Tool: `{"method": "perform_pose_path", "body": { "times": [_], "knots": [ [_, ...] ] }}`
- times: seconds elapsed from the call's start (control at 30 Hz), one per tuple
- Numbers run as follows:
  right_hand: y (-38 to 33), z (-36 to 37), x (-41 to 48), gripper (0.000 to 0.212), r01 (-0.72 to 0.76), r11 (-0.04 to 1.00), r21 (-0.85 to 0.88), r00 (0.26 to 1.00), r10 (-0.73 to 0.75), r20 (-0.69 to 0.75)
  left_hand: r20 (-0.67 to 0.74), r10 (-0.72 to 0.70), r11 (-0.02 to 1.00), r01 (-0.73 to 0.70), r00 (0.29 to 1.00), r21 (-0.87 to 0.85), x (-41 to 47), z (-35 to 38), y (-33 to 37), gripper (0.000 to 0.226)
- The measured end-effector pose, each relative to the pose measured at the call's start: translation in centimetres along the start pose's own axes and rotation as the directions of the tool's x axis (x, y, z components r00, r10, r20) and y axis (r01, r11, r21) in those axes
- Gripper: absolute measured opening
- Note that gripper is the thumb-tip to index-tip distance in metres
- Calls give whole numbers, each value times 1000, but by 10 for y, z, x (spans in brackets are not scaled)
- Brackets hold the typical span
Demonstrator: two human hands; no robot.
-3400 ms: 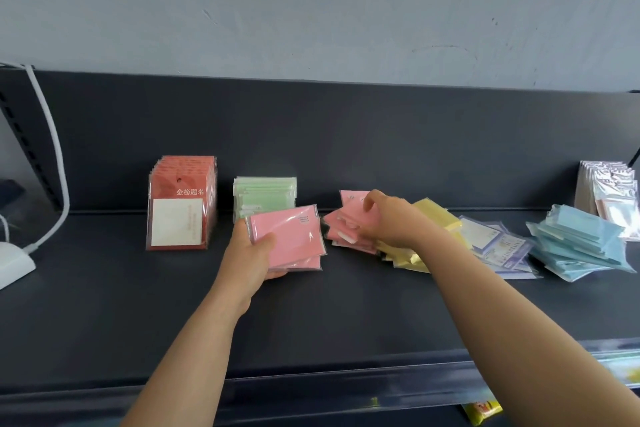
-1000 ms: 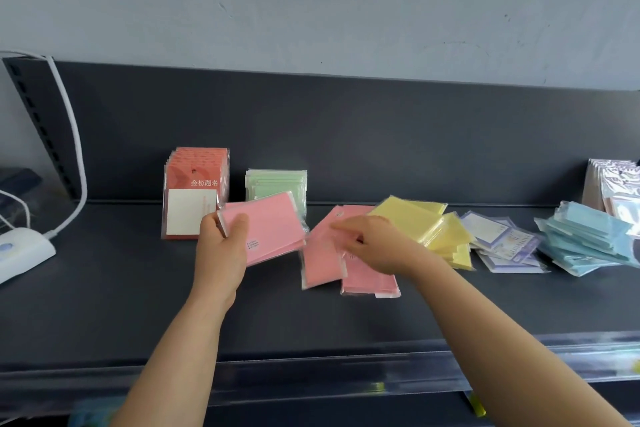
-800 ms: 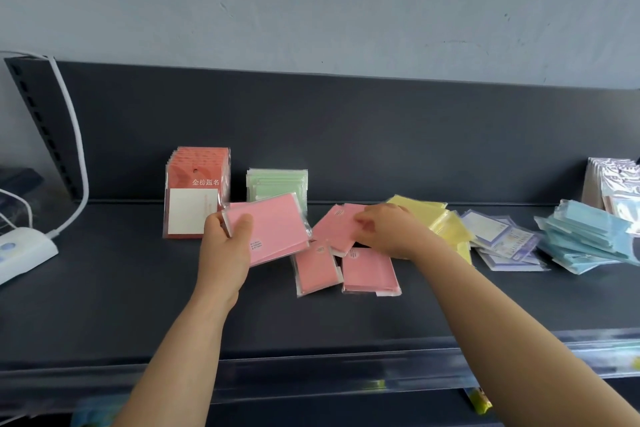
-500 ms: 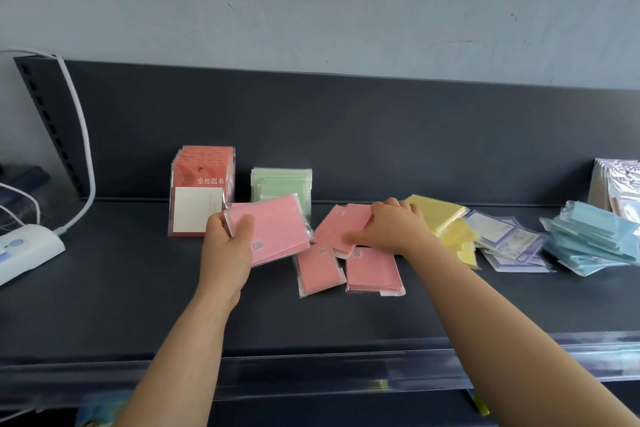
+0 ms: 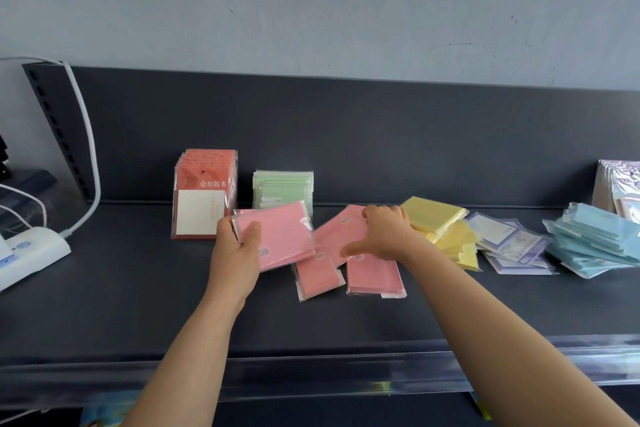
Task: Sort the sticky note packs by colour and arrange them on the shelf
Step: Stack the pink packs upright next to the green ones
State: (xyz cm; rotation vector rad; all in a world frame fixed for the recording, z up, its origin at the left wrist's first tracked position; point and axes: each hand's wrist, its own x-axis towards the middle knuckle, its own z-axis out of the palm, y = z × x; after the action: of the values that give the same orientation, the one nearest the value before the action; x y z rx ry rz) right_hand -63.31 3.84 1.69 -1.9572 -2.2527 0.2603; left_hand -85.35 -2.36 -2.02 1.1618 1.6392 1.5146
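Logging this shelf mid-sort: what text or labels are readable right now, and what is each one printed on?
"金榜题名": gold characters on the front red pack, which stands upright at the far left of the row.
Small white stickers on the pink packs: too small to read.
Printed panels on the purple packs: blurred, not readable.
No other text shows.

Light: bright, soft and even across my feed.
Shadows: faint, diffuse on the shelf [image 5: 104, 305].
Glare: pale sheen on the front rail [image 5: 571, 357], 5 o'clock.
Blur: blue packs [image 5: 595, 243] smear at 3 o'clock.
Distortion: edges bow.
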Motion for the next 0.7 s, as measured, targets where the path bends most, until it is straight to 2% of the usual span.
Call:
{"method": "perform_pose_path", "body": {
  "times": [0.07,0.13,0.23,0.3,0.37,0.43,0.5,0.53,0.57,0.67,0.7],
  "knots": [
    [0,-3,-3,54,-5,1000,17,1000,5,8,9,0,1000,0,1000,7,0,0,0,23],
    [0,-3,-6,54,3,999,39,1000,-4,12,16,1,1000,-1,1000,-1,0,0,2,22],
    [3,-3,-9,38,26,967,253,999,-18,-33,14,13,999,-12,1000,-42,-1,-2,5,18],
    [9,-11,-14,26,38,854,519,991,33,-127,-2,27,998,-27,1000,-62,0,-5,8,17],
    [19,-22,-18,27,78,675,733,970,120,-213,-14,30,997,-31,999,-70,1,-5,10,16],
    [26,-32,-21,35,113,512,851,964,150,-218,-10,25,996,-25,1000,-83,0,-1,12,15],
    [26,-35,-24,40,139,372,918,979,89,-184,15,26,996,-24,1000,-89,-2,6,15,15],
    [23,-34,-25,39,142,339,930,985,47,-168,31,31,995,-28,999,-92,-4,10,18,14],
    [20,-32,-25,37,142,354,924,988,15,-157,51,37,995,-32,998,-97,-6,14,21,13],
    [9,-23,-26,24,175,532,829,984,-55,-172,141,59,993,-44,988,-108,-13,25,29,14],
    [5,-21,-26,23,198,545,815,979,-74,-188,178,66,995,-52,982,-84,-13,28,29,16]
  ]
}}
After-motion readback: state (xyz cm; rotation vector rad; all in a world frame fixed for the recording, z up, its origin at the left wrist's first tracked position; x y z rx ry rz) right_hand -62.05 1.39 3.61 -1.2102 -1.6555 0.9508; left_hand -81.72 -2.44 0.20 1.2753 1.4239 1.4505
